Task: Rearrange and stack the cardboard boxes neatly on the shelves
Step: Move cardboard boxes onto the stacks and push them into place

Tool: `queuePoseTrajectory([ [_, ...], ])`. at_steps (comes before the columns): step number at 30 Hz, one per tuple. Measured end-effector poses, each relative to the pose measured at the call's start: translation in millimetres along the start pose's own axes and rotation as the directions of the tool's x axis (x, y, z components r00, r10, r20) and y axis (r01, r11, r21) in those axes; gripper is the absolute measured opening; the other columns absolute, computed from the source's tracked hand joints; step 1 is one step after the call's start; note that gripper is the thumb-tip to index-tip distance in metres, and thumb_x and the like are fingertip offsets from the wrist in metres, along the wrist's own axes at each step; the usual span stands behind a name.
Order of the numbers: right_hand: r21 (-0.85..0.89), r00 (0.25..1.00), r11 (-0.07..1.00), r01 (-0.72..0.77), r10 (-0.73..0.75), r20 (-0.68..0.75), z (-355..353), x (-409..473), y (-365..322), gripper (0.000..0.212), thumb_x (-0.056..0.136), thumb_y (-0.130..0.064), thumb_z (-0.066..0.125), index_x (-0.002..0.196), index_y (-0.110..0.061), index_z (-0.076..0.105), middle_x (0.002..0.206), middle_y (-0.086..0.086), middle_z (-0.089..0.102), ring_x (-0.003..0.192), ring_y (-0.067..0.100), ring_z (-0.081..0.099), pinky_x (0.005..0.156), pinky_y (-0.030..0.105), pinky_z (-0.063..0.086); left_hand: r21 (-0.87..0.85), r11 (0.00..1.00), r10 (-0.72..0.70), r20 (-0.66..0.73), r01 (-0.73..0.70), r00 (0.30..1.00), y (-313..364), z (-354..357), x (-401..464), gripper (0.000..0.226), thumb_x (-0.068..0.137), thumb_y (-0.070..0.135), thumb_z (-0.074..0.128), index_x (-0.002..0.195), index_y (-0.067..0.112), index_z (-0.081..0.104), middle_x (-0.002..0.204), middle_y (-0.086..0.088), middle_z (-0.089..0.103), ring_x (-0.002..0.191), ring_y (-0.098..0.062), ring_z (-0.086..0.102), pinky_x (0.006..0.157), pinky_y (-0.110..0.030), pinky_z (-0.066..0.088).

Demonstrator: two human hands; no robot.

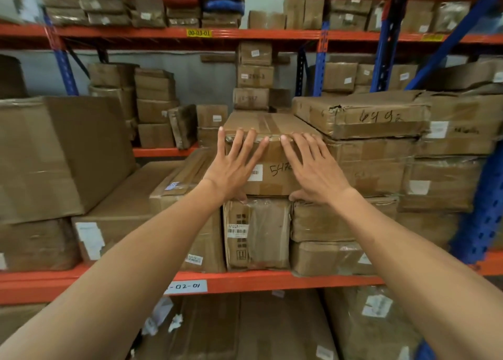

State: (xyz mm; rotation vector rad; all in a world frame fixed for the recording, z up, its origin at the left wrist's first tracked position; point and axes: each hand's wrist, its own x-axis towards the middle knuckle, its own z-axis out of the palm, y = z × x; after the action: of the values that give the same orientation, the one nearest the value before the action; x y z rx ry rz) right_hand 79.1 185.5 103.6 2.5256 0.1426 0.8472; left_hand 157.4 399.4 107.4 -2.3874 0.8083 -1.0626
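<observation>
A taped cardboard box (275,178) with a barcode label and handwritten digits sits in the middle of the shelf, on top of a plastic-wrapped box (257,234). My left hand (234,166) lies flat against its front face, fingers spread up to the top edge and thumb at its bottom edge. My right hand (313,169) is pressed flat on the same face beside it, fingers spread, thumb at the lower edge. Neither hand curls around the box.
A battered flat box marked in pen (362,114) tops a stack right of the box. A big box (54,155) stands at left on long flat cartons (128,212). The orange shelf beam (245,282) runs below; blue uprights (484,212) stand at right. More boxes fill the rear shelves.
</observation>
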Motion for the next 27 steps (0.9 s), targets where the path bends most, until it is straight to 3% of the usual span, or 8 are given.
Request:
queuePoseTrajectory([
  [7, 0.004, 0.998, 0.999, -0.039, 0.039, 0.045, -11, 1, -10, 0.146, 0.062, -0.062, 0.085, 0.157, -0.003, -0.008, 0.159, 0.027, 0.01, 0.149, 0.044, 0.007, 0.122, 0.055, 0.007, -0.006, 0.999, -0.041, 0.043, 0.041, 0.998, 5, -5, -2, 0.164, 0.05, 0.075, 0.081, 0.149, 0.007, -0.031, 0.158, -0.027, -0.013, 0.146, -0.05, -0.006, 0.112, -0.074, 0.0],
  [11, 0.075, 0.998, 0.996, -0.041, 0.044, -0.041, -25, 3, -15, 0.119, 0.079, -0.07, 0.065, 0.159, -0.007, 0.002, 0.163, 0.021, 0.008, 0.152, 0.038, 0.0, 0.123, 0.052, 0.002, -0.103, 0.995, 0.004, -0.039, -0.008, 0.999, -19, 4, -18, 0.15, 0.06, 0.069, 0.08, 0.154, 0.013, -0.023, 0.16, -0.026, -0.022, 0.146, -0.047, -0.018, 0.118, -0.064, -0.004],
  [13, 0.114, 0.993, 0.993, -0.022, 0.035, -0.114, -33, 11, -23, 0.107, 0.084, -0.07, 0.056, 0.159, -0.01, 0.009, 0.164, 0.021, 0.009, 0.152, 0.036, 0.001, 0.123, 0.053, 0.004, -0.224, 0.97, -0.107, -0.055, 0.092, 0.993, -42, 14, -38, 0.147, 0.061, 0.073, 0.076, 0.155, 0.013, -0.02, 0.16, -0.026, -0.023, 0.146, -0.044, -0.022, 0.119, -0.06, -0.007],
  [15, 0.138, 0.987, 0.99, 0.004, 0.019, -0.162, -44, 29, -39, 0.101, 0.086, -0.07, 0.051, 0.16, -0.014, 0.013, 0.165, 0.02, 0.009, 0.153, 0.035, 0.002, 0.123, 0.053, 0.003, -0.328, 0.909, -0.264, 0.019, 0.256, 0.964, -74, 23, -62, 0.148, 0.061, 0.078, 0.073, 0.154, 0.013, -0.022, 0.159, -0.025, -0.026, 0.145, -0.042, -0.026, 0.119, -0.06, -0.008],
  [18, 0.157, 0.97, 0.984, 0.087, -0.047, -0.24, -62, 72, -75, 0.096, 0.085, -0.066, 0.057, 0.158, -0.018, 0.018, 0.164, 0.018, 0.012, 0.153, 0.033, 0.005, 0.123, 0.052, 0.003, -0.38, 0.753, -0.508, 0.184, 0.538, 0.841, -131, 40, -101, 0.15, 0.063, 0.078, 0.072, 0.15, 0.014, -0.031, 0.157, -0.024, -0.031, 0.145, -0.043, -0.026, 0.118, -0.061, -0.009],
  [21, 0.169, 0.941, 0.971, 0.168, -0.107, -0.321, -82, 124, -125, 0.093, 0.083, -0.06, 0.065, 0.156, -0.02, 0.023, 0.162, 0.018, 0.019, 0.151, 0.035, 0.014, 0.123, 0.052, 0.007, -0.472, 0.464, -0.716, 0.299, 0.75, 0.631, -189, 63, -142, 0.152, 0.059, 0.079, 0.074, 0.15, 0.016, -0.031, 0.157, -0.024, -0.028, 0.146, -0.043, -0.022, 0.118, -0.058, -0.01],
  [25, 0.189, 0.927, 0.95, 0.249, -0.177, -0.332, -103, 196, -213, 0.094, 0.082, -0.061, 0.064, 0.157, -0.025, 0.02, 0.163, 0.015, 0.016, 0.151, 0.034, 0.012, 0.123, 0.05, 0.007, -0.548, 0.011, -0.816, 0.478, 0.836, 0.325, -256, 101, -193, 0.158, 0.053, 0.08, 0.077, 0.149, 0.016, -0.032, 0.158, -0.025, -0.026, 0.147, -0.042, -0.02, 0.117, -0.056, -0.01],
  [27, 0.225, 0.917, 0.93, 0.291, -0.203, -0.344, -110, 233, -261, 0.092, 0.084, -0.063, 0.06, 0.157, -0.027, 0.017, 0.164, 0.014, 0.013, 0.152, 0.033, 0.009, 0.124, 0.05, 0.007, -0.538, -0.114, -0.794, 0.554, 0.835, 0.249, -282, 123, -212, 0.162, 0.052, 0.08, 0.077, 0.147, 0.014, -0.035, 0.158, -0.026, -0.027, 0.147, -0.043, -0.02, 0.117, -0.058, -0.009],
])
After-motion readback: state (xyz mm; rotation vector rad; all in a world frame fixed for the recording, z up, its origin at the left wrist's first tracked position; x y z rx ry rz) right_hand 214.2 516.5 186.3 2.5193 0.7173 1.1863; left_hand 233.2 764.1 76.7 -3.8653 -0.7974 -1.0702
